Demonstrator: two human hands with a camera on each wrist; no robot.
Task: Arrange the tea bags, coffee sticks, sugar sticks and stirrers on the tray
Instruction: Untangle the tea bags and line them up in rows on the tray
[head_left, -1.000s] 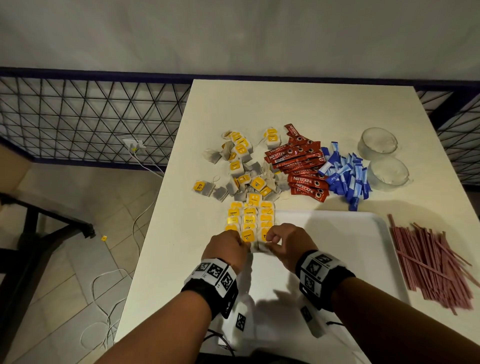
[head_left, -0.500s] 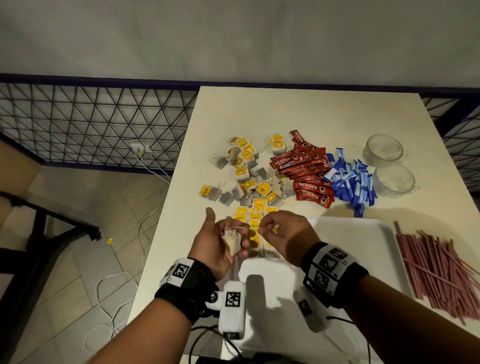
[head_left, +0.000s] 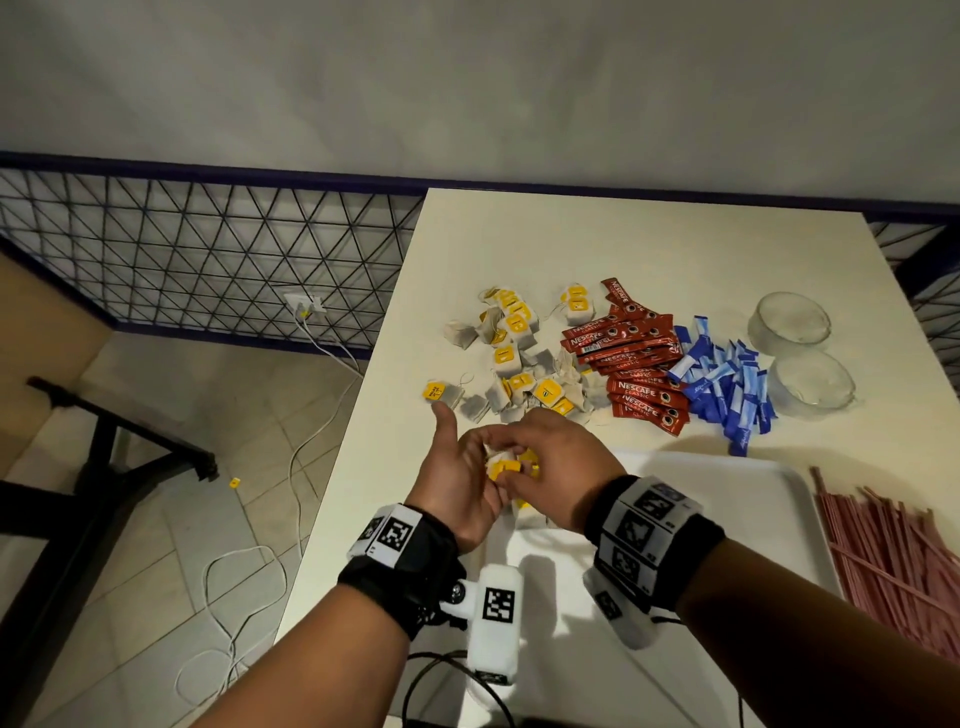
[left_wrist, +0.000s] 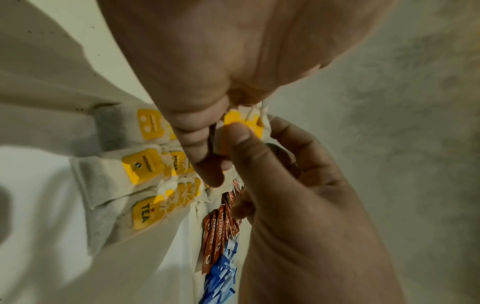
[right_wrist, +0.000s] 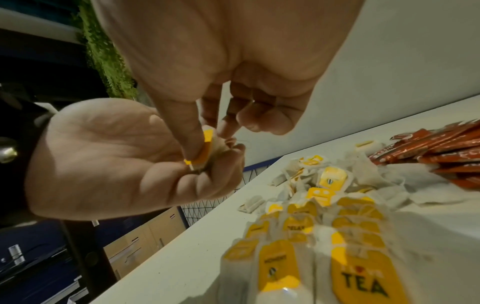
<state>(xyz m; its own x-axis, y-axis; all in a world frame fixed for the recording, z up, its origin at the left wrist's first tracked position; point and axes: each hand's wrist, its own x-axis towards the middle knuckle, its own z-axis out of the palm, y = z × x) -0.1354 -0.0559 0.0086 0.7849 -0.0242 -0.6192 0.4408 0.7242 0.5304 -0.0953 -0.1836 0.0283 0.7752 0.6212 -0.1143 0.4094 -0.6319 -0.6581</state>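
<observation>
Since a second ago our hands have come up off the tray (head_left: 737, 499): then they were down at the near end of the tea bag rows, and now they meet in the air above the tray's left corner with one tea bag (left_wrist: 242, 125) between them. Our left hand (head_left: 457, 483) lies palm up, thumb stuck out, fingers curled to cup the bag, which gives it a bed while the other hand works. Our right hand (head_left: 550, 467) comes over the top, thumb and forefinger closed on the yellow tag, the other fingers tucked; we judge this is to tidy tag and string so the bag lies flat like the rest. The tag sits right under the right thumb tip, pressed against the left fingers (right_wrist: 221, 164), with the paper pouch behind it in the curl.

Beyond the tray's far edge wait the loose tea bags (head_left: 519, 364), then the coffee sticks (head_left: 634, 364) and sugar sticks (head_left: 727, 384) to their right. The stirrers (head_left: 893, 556) lie just beside the tray's right edge, so most of the arranging is still ahead
</observation>
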